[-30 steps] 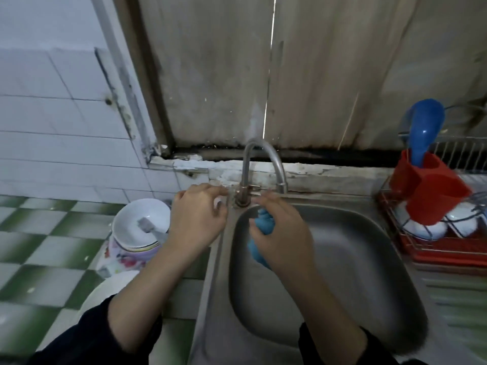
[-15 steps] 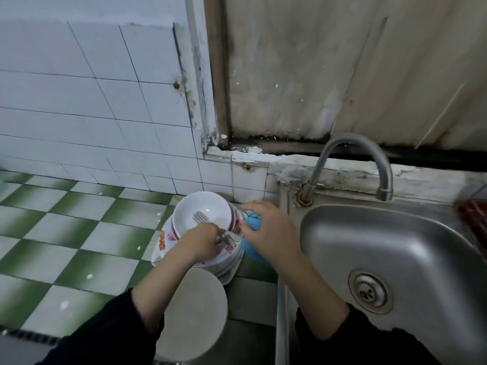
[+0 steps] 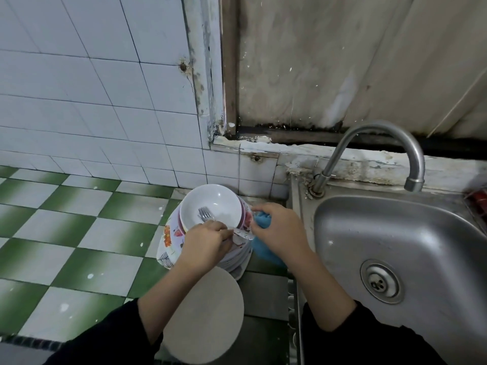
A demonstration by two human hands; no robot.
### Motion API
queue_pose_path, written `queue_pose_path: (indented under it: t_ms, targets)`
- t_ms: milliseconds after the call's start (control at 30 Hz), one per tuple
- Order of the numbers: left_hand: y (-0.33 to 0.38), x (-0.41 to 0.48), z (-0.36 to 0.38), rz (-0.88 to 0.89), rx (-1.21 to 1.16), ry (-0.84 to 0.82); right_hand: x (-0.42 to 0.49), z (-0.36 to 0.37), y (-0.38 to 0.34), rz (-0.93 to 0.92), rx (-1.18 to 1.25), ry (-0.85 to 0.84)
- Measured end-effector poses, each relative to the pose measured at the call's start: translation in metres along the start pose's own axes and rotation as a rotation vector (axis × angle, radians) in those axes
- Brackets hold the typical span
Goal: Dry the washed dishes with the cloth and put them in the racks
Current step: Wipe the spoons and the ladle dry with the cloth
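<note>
Left hand [image 3: 205, 243] pinches the fork [image 3: 205, 214] handle; tines lie in the white bowl [image 3: 224, 196] atop the plate stack [image 3: 168, 238]. Right hand [image 3: 279, 227] clutches the blue cloth [image 3: 263, 250] just beside. I'd lift clear of the rim, then wipe tines-to-handle.

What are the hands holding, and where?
The left hand pinches the fork by its handle; the right hand grips the bunched blue cloth.

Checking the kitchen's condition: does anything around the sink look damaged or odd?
Yes: the painted ledge behind the tap is chipped and flaking, with dark staining along the wall just above it.
</note>
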State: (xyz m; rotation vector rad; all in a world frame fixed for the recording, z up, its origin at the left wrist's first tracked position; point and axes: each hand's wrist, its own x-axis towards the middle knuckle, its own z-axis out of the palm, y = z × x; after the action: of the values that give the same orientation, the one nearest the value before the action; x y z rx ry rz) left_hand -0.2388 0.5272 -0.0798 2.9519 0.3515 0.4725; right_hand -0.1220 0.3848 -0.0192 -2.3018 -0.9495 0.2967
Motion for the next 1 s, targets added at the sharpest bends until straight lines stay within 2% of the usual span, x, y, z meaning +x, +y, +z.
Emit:
queue_pose_path:
  t_ms: [233,400,467,600,667,700,800,900,1000]
  targets:
    - [-0.007,-0.016,-0.017,-0.034,-0.1,0.078,-0.007,0.012,-0.003,-0.063,0.077,-0.122]
    - [-0.009,-0.018,-0.031,-0.038,-0.101,0.272,-0.016,0.014,-0.01,-0.221,0.024,-0.192]
    - [-0.005,-0.019,-0.036,-0.047,-0.102,0.33,-0.02,0.018,-0.017,-0.305,0.064,-0.139]
    - [0.004,-0.024,-0.044,-0.075,-0.135,0.349,-0.024,0.021,-0.027,-0.44,0.128,0.098]
    - [0.011,-0.028,-0.051,-0.302,-0.323,0.3,-0.028,0.018,-0.029,-0.528,0.12,0.207]
    - [0.013,-0.029,-0.055,-0.478,-0.458,0.233,-0.03,0.016,-0.03,-0.574,0.119,0.253]
    - [0.017,-0.031,-0.063,-0.849,-0.872,0.096,-0.032,0.012,-0.025,-0.739,0.107,0.307]
    - [0.026,-0.03,-0.078,-1.045,-1.335,-0.069,-0.037,0.014,-0.017,-0.901,0.028,0.343]
    - [0.029,-0.028,-0.086,-1.054,-1.561,-0.086,-0.047,0.018,-0.015,-0.966,-0.001,0.368]
